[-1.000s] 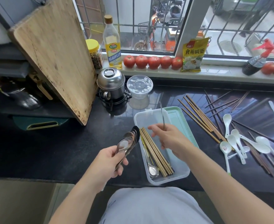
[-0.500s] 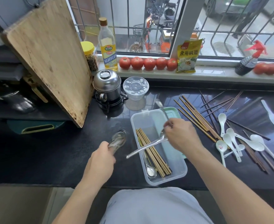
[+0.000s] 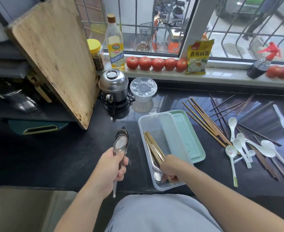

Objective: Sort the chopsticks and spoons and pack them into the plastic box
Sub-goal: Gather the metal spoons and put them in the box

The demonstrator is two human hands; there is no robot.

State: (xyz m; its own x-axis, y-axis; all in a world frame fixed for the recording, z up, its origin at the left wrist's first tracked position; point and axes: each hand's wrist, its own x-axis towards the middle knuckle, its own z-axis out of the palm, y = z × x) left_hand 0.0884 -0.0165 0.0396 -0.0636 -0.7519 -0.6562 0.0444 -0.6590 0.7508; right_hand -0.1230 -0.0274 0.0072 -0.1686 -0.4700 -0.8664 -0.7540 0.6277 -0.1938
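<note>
A dark counter [image 3: 71,156] runs left to right under a barred window. A big wooden board [image 3: 54,56] leans at the far left. The clear plastic box [image 3: 164,124] sits near the middle of the counter, its green lid [image 3: 188,136] lying just to its right and partly under it. Inside the box, wooden chopsticks [image 3: 152,146] lie along the left side with steel spoons [image 3: 157,175] beside them at the near end. More chopsticks [image 3: 203,121] and white spoons [image 3: 240,144] lie scattered on the counter to the right. The left hand [image 3: 112,168], left of the box, has its fingers curled tight round a stack of steel spoons [image 3: 121,143], bowls pointing far. The right hand [image 3: 171,169] is down in the near end of the box, fingers curled; what they clamp cannot be told.
</note>
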